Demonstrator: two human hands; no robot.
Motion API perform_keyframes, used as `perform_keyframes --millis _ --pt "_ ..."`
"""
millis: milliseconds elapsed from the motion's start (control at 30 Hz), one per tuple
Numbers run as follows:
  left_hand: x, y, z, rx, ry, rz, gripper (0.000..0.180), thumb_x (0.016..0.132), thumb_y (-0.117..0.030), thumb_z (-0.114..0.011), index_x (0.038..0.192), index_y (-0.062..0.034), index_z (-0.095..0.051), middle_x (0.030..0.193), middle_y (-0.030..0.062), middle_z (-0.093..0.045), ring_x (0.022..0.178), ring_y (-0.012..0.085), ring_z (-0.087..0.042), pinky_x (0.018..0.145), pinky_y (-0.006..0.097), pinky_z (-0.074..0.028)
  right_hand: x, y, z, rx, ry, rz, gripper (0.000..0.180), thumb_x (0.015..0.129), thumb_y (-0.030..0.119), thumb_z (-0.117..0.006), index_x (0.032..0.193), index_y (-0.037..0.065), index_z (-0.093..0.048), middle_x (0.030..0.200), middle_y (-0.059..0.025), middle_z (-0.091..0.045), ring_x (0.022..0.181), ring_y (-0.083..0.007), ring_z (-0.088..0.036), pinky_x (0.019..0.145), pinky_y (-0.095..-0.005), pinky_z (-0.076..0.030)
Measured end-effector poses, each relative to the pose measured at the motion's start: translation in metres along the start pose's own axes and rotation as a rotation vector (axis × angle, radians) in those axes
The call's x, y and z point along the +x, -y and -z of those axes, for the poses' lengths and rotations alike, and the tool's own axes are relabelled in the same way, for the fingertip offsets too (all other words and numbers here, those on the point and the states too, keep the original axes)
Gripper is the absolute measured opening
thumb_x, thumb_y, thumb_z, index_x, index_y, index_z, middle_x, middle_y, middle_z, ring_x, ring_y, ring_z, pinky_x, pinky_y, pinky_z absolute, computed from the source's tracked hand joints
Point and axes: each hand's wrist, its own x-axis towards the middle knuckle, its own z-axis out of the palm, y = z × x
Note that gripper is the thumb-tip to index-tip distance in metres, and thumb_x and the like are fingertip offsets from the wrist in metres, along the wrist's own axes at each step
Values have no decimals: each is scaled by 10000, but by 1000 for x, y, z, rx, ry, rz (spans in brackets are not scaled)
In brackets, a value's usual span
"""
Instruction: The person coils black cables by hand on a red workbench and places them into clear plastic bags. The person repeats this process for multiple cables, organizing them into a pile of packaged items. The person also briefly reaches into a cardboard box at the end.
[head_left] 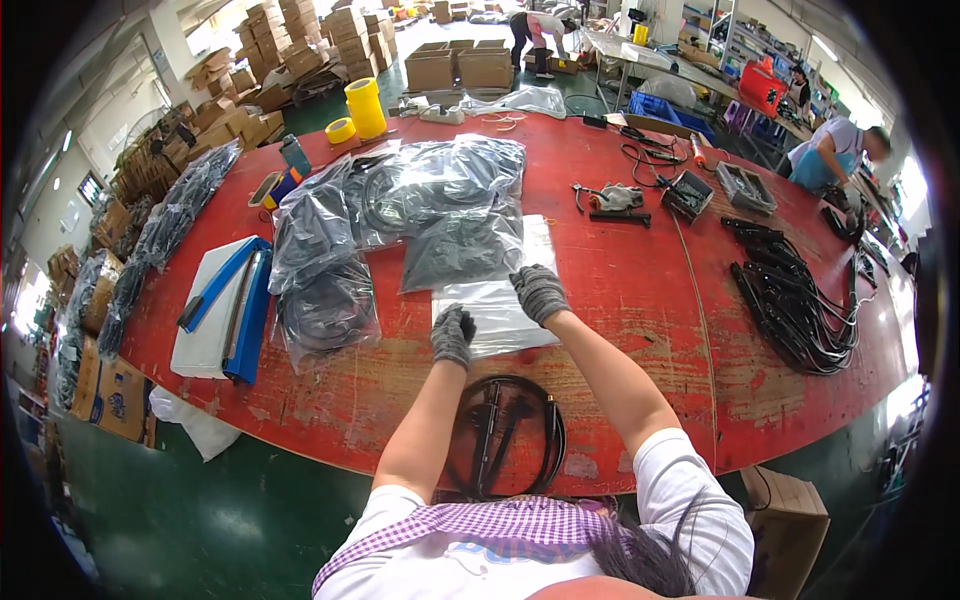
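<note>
Both my hands wear grey knit gloves. My left hand is closed at the left edge of a clear flat plastic bag lying on the red table. My right hand, also with curled fingers, grips the bag's upper right part; its fingertips are partly hidden. Just beyond my hands, a filled clear bag with dark contents overlaps the flat plastic. A coiled black cable with black rod-shaped parts rests between my forearms, close to the table's front edge.
Bagged black cables pile up left of centre, beside a blue-and-white paper cutter. Yellow tape rolls stand behind. To the right are tools, parts boxes and bundled black cables. A co-worker bends at the far right.
</note>
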Motion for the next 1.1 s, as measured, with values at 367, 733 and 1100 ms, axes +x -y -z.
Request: perform_keyframes --millis 367,733,1100 --pt "-83 -19 -23 1521 98 -1565 257 648 -216 -658 902 -192 -628 1235 143 -441 1139 323 -395 947 464 -284 8 28 9 129 -81 -49 343 849 363 -501 835 37 -607 853 -215 -584 821 -383 -553 727 -453 -433" --pt "-20 -43 -32 2219 187 -1309 190 801 -271 -546 847 -120 -653 920 73 -602 844 233 -580 666 367 -476 -67 27 30 -194 -348 536 276 761 261 -616 1024 176 -605 1123 -30 -535 1071 -257 -442 843 -377 -394" --pt "-52 -54 6 2486 251 -932 217 833 -162 -469 992 -161 -616 815 86 -607 670 240 -622 553 376 -497 -91 -26 44 -471 150 82 174 781 166 -488 832 129 -650 845 -99 -647 797 -236 -614 635 -372 -464"
